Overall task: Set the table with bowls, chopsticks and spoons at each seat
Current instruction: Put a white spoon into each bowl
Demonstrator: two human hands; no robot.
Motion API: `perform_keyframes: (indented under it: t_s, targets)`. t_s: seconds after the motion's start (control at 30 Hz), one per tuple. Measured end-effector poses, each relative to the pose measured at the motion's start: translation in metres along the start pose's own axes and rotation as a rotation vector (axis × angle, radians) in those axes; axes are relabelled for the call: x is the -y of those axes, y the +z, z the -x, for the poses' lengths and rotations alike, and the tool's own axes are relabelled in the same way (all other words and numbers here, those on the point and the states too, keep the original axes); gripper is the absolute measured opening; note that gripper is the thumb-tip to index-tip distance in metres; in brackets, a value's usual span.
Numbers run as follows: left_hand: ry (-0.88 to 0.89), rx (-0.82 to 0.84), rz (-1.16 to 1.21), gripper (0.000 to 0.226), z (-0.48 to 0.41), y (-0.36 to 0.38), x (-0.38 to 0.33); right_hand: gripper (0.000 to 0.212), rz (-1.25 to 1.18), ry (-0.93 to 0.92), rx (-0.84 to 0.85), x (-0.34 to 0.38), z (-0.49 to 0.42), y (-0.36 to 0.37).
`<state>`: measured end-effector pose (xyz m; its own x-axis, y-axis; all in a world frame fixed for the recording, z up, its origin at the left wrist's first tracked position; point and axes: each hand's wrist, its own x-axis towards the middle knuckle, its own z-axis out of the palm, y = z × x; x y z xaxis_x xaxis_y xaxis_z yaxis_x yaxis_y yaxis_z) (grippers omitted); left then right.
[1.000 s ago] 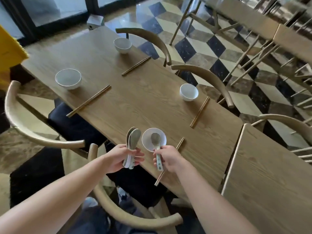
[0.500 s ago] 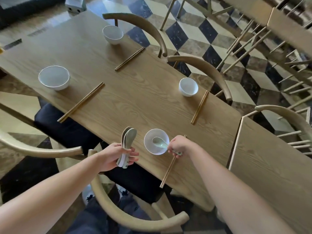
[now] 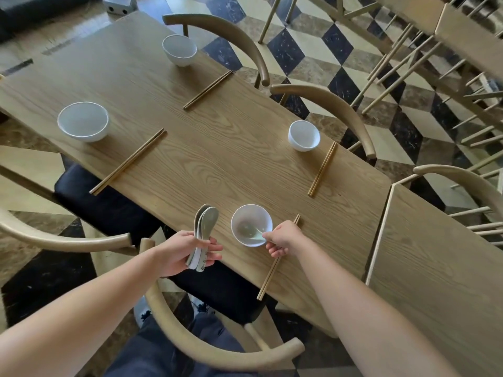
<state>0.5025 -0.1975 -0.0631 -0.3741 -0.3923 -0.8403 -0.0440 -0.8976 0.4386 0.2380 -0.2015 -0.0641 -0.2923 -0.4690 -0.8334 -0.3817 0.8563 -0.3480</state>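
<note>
Pinching a spoon by its handle with right hand, scoop inside near bowl. Gripping stacked spoons in left hand. Done, seemingly: bowls and chopsticks at four seats. Left: spoons for three far bowls.

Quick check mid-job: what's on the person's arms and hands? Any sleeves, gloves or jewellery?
The left forearm and right forearm are bare to the frame edge, with no sleeves showing. The left hand and right hand wear no gloves, and no watch, bracelet or ring is visible. Dark blue trousers show below.
</note>
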Motion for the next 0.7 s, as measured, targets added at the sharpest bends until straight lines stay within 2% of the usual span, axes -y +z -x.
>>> perform_keyframes:
  t_s: [0.17, 0.47, 0.7]
  targets:
    - [0.002, -0.003, -0.019, 0.024, 0.003, 0.006, -0.001, 0.011, -0.031, 0.016, -0.024, -0.004, 0.0, -0.001]
    - [0.007, 0.013, -0.046, 0.024, 0.007, 0.009, -0.002, 0.02, -0.095, 0.013, -0.143, -0.009, 0.005, 0.006]
    - [-0.004, 0.015, -0.066, 0.024, 0.009, 0.007, -0.001, 0.016, -0.132, -0.005, -0.225, -0.015, 0.0, 0.013]
